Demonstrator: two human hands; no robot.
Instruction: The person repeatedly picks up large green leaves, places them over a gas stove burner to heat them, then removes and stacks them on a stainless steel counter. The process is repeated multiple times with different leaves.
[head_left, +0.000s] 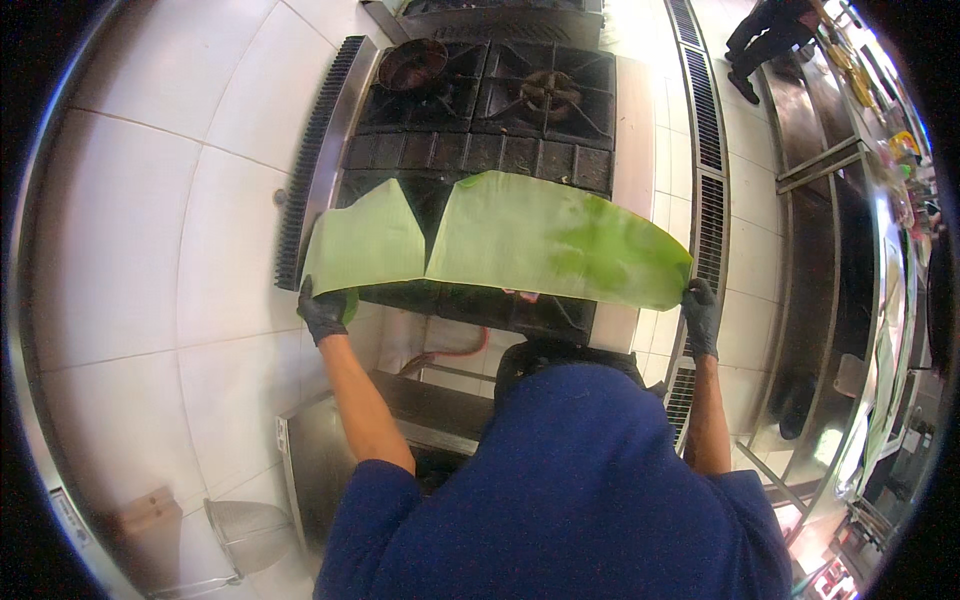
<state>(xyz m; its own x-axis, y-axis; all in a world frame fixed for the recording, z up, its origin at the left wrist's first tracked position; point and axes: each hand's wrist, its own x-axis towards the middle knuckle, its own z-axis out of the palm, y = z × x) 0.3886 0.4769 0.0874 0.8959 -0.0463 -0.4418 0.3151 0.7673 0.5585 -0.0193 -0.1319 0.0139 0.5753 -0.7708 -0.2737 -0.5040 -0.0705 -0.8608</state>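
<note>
A long green banana leaf (540, 235) is stretched from side to side over the black gas stove (480, 150). One split runs down from its far edge, left of the middle, almost to the near edge. My left hand (325, 308), in a black glove, grips the leaf's left end. The right end is pinched in my black-gloved right hand (699, 310). Both hands are closed on the leaf, and some fingers are hidden by it. Under the near edge a small orange-pink glow, perhaps flame, shows on the burner; most of that burner is covered.
A dark pan (413, 65) sits on the far left burner, beside a bare burner (549, 93). A floor drain grate (708, 150) runs along the right. Steel shelving (810, 240) stands beyond it, with another person (770, 40) at the far right. A metal strainer (250, 530) is at lower left.
</note>
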